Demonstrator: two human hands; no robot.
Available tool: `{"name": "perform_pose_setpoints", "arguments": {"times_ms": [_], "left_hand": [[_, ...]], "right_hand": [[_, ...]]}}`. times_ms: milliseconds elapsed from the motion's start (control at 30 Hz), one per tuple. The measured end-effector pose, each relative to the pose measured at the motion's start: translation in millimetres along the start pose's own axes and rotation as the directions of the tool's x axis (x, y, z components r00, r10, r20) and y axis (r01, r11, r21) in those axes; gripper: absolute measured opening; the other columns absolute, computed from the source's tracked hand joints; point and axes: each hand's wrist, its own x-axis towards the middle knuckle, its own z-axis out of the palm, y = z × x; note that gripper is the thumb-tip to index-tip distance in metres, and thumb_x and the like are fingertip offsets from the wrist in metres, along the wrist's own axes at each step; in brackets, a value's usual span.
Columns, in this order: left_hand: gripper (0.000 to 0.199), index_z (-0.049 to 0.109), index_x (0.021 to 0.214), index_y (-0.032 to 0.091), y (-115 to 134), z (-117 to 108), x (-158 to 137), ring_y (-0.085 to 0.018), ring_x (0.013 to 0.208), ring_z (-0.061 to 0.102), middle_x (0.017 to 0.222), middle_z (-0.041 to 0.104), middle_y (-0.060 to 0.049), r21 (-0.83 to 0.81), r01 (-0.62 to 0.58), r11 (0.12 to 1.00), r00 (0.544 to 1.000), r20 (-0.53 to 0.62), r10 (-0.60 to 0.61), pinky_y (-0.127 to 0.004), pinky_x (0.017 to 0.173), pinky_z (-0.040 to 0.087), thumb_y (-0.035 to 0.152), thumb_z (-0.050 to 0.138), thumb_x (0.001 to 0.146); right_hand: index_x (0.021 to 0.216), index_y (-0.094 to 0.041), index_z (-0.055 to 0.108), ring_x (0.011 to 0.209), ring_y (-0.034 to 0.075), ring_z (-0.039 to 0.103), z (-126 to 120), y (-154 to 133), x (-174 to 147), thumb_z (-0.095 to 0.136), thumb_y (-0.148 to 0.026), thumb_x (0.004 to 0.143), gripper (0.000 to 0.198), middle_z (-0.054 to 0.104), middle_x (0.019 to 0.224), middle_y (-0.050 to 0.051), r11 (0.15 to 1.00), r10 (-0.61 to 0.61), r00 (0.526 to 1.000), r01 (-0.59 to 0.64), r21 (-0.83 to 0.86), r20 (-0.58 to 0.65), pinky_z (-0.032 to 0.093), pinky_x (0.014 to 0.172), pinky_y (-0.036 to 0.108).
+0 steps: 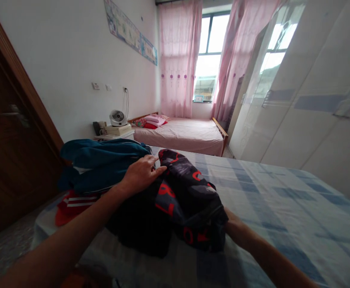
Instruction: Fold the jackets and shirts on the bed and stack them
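A black garment with grey patches and red lettering lies bunched on the bed in front of me. My left hand rests at its upper left edge, thumb stretched out and apart from the fingers. At the garment's lower right, my right hand goes in behind or under the cloth, which hides its fingers. Plain black clothing lies under and left of the patterned piece. Beside my left forearm is a heap of teal clothing, with a red garment with white stripes below it.
The bed has a blue-and-white checked sheet. Beyond stands a second bed with a pink sheet and pillows. A small fan sits on a bedside cabinet. White wardrobes line the right, a brown door the left.
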Motion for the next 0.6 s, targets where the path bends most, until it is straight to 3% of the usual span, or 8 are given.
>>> {"name": "perform_pose_setpoints", "arguments": {"times_ms": [100,200,300,400,500,600], "left_hand": [[0.044,0.064,0.107,0.020,-20.8,19.4,-1.2,-0.023,0.098,0.062,0.108,0.067,-0.006,-0.276,0.050,0.960,0.944,0.326,0.044,-0.031,0.087,0.046,0.053,0.046,0.083],[0.040,0.066,0.099,0.022,-22.1,38.3,-10.2,-0.024,0.092,0.065,0.097,0.071,-0.003,-0.463,0.136,0.876,0.895,0.437,0.092,-0.031,0.080,0.050,0.052,0.059,0.074],[0.039,0.068,0.095,0.022,-15.2,55.5,-15.7,-0.029,0.095,0.064,0.093,0.072,-0.004,-0.477,0.165,0.863,0.919,0.393,0.041,-0.036,0.081,0.051,0.047,0.067,0.066],[0.035,0.066,0.099,0.022,-4.0,59.3,-11.6,-0.030,0.108,0.059,0.101,0.071,-0.006,-0.500,0.154,0.852,0.954,0.299,0.002,-0.040,0.090,0.048,0.043,0.059,0.072],[0.035,0.064,0.104,0.021,15.2,38.6,-1.6,-0.028,0.113,0.056,0.107,0.069,-0.007,-0.583,0.168,0.795,0.984,0.142,-0.104,-0.040,0.092,0.047,0.038,0.042,0.082],[0.034,0.064,0.101,0.021,42.1,0.4,8.7,-0.028,0.103,0.061,0.102,0.070,-0.005,-0.767,0.187,0.614,0.959,0.006,-0.284,-0.038,0.079,0.054,0.037,0.041,0.081]], "right_hand": [[0.090,-0.017,0.071,0.083,0.025,0.064,4.3,-7.2,-6.8,0.076,-0.049,0.059,0.044,0.070,0.085,0.006,0.998,0.006,1.000,-0.007,-0.064,-0.018,0.049,0.080,0.039],[0.096,-0.017,0.070,0.088,0.026,0.063,7.7,-6.7,-10.7,0.070,-0.049,0.067,0.043,0.070,0.090,0.006,0.998,0.017,0.999,-0.019,-0.062,-0.036,0.049,0.082,0.039],[0.106,-0.019,0.066,0.093,0.027,0.063,9.4,-0.9,-12.9,0.067,-0.043,0.072,0.041,0.070,0.097,0.006,0.999,0.006,0.999,-0.008,-0.048,-0.041,0.048,0.086,0.041],[0.111,-0.020,0.064,0.098,0.028,0.062,7.6,-3.9,-16.2,0.064,-0.040,0.075,0.041,0.068,0.107,0.007,0.999,-0.045,0.996,0.043,-0.027,-0.072,0.048,0.087,0.042],[0.117,-0.023,0.061,0.098,0.030,0.063,-9.2,-25.5,-23.0,0.062,-0.044,0.074,0.047,0.067,0.112,0.009,0.998,-0.065,0.985,0.061,-0.029,-0.163,0.050,0.083,0.044],[0.123,-0.028,0.057,0.089,0.032,0.067,-50.4,-61.0,-39.4,0.061,-0.045,0.072,0.055,0.068,0.109,0.011,0.988,-0.135,0.918,0.096,-0.122,-0.374,0.053,0.074,0.046]]}}
